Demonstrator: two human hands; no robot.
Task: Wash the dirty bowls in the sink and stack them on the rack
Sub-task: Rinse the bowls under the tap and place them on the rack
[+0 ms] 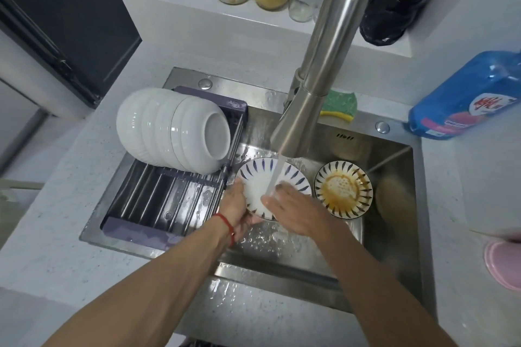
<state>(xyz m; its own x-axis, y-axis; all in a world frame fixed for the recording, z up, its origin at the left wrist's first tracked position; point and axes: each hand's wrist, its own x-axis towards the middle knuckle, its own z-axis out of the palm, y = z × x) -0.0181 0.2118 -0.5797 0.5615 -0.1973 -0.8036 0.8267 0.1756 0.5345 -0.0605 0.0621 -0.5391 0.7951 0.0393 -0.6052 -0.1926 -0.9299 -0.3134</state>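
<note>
Your steel sink (pixel 394 166) fills the middle of the view, set into a pale speckled counter (pixel 56 248). Across its left half lies the dark rack (pixel 158 200), and a stack of white bowls (pixel 172 129) rests on the rack's far end, tipped on its side with the bases toward the sink. The tall steel tap (pixel 318 70) leans over the basin, and a stream of water (pixel 275 177) falls from its spout. You have a striped bowl (pixel 262 175) under that stream, over the left part of the basin, just beside the rack. Your left hand (pixel 236 205) grips the bowl's near-left rim, fingers curled under it and thumb at the edge; a red string (pixel 225 225) circles that wrist. Your right hand (pixel 293 208) lies flat in the bowl with fingers straight, the water running onto them. To the right, a second striped bowl (pixel 343 189) sits in the basin, stained brown inside, apart from the first. A blue bottle (pixel 462 98) lies on the counter at right, and a green sponge (pixel 339 104) sits behind the tap.
</note>
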